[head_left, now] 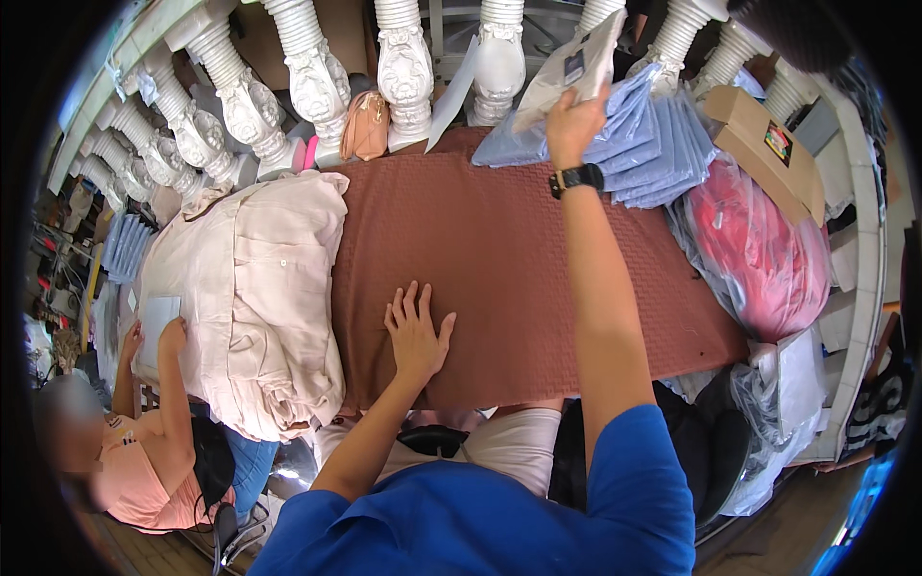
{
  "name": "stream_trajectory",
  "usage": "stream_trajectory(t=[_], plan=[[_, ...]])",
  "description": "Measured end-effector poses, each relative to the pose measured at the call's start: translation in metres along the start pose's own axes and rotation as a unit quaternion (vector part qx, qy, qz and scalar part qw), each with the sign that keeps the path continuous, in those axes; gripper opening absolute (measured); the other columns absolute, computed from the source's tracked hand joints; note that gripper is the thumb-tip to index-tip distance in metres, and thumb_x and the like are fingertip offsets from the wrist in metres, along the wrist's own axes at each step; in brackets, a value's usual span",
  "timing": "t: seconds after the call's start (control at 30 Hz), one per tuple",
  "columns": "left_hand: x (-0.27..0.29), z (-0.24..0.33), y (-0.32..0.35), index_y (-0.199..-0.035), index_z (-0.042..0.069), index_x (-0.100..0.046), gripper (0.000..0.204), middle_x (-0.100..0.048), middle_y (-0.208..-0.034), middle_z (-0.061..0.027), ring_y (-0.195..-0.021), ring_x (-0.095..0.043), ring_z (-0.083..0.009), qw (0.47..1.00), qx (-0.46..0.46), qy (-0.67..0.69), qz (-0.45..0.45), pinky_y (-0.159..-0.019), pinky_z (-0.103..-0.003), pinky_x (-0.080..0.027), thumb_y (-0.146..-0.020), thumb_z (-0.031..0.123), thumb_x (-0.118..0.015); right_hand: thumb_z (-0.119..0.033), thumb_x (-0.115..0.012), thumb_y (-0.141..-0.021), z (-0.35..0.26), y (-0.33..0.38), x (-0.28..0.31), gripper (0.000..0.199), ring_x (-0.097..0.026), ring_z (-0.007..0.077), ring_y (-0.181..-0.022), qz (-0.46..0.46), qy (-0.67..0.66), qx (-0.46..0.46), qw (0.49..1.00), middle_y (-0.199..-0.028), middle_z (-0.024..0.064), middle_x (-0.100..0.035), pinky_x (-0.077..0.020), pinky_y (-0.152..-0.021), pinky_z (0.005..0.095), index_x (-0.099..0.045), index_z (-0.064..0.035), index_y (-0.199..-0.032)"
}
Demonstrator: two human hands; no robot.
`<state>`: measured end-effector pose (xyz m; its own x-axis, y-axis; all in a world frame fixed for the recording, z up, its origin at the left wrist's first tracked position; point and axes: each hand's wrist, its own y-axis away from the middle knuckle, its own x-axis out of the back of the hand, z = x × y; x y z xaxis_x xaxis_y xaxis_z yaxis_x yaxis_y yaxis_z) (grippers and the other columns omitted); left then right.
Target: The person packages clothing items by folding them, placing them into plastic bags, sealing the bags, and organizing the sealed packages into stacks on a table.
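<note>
The right hand has its fingers closed on a flat clear-wrapped packet, lifted above a stack of pale blue folded packets at the far end of the tabletop; a black watch sits on that wrist. The left hand lies flat, fingers spread and holding nothing, on the brown woven cloth covering the tabletop; just left of it lies a heap of cream garments; beyond that heap another person sits; a red bagged bundle lies to the right.
</note>
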<state>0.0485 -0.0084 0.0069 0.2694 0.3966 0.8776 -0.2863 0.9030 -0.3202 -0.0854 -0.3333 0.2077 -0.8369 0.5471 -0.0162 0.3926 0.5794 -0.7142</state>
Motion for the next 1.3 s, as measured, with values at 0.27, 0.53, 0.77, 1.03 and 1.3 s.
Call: stream_trajectory(t=[0.27,0.53,0.77,1.03,1.3], plan=[[0.001,0.001,-0.003,-0.147,0.006,-0.043,0.065,-0.036,-0.154,-0.0179,-0.146,-0.027,-0.0403,0.999,0.011,-0.011,-0.031,-0.117,-0.059,-0.02,-0.098,0.047,-0.054,0.005,-0.065,-0.083,0.079,0.044,-0.077,0.071,-0.055,0.0526,-0.116,-0.147,0.047,-0.12,0.981,-0.124,0.0394,-0.055,-0.044,-0.102,0.0511,-0.027,0.0082,-0.143],[-0.001,-0.002,-0.003,-0.147,0.006,-0.042,0.065,-0.037,-0.153,-0.0177,-0.145,-0.029,-0.0407,1.0,0.001,-0.014,-0.019,-0.117,-0.059,-0.02,-0.098,0.047,-0.055,-0.003,-0.072,-0.082,0.004,0.051,-0.035,0.077,-0.048,0.0535,-0.116,-0.081,0.115,-0.006,0.99,-0.131,0.0358,-0.042,-0.0406,-0.102,0.053,-0.027,0.0102,-0.143],[-0.004,0.0,-0.003,-0.148,0.005,-0.043,0.066,-0.038,-0.153,-0.0189,-0.144,-0.03,-0.0409,1.0,-0.003,-0.007,-0.013,-0.118,-0.057,-0.02,-0.097,0.044,-0.057,-0.008,-0.071,-0.089,-0.064,0.206,0.097,0.06,-0.053,0.0305,-0.11,-0.225,-0.032,-0.047,0.973,-0.127,0.0208,-0.05,-0.0471,-0.092,0.0393,-0.042,0.004,-0.14],[-0.004,-0.007,0.0,-0.141,0.006,-0.049,0.055,-0.042,-0.149,-0.0167,-0.14,-0.037,-0.0387,0.999,-0.009,0.016,0.05,-0.114,-0.055,-0.028,-0.096,0.035,-0.062,-0.003,-0.067,-0.088,-0.053,0.314,0.213,0.041,-0.052,0.0381,-0.116,-0.368,0.089,-0.006,0.925,-0.125,0.0202,-0.055,-0.0441,-0.098,0.047,-0.056,-0.0003,-0.128],[0.101,-0.038,0.023,-0.1,0.012,-0.072,0.019,-0.065,-0.117,-0.0073,-0.115,-0.059,-0.0296,0.962,-0.178,0.119,0.169,-0.098,-0.042,-0.043,-0.082,0.007,-0.075,-0.004,-0.069,-0.088,-0.04,0.322,0.228,0.025,-0.056,0.0364,-0.113,-0.344,0.051,-0.066,0.935,-0.119,0.0176,-0.061,-0.0434,-0.1,0.0451,-0.065,-0.0008,-0.113]])
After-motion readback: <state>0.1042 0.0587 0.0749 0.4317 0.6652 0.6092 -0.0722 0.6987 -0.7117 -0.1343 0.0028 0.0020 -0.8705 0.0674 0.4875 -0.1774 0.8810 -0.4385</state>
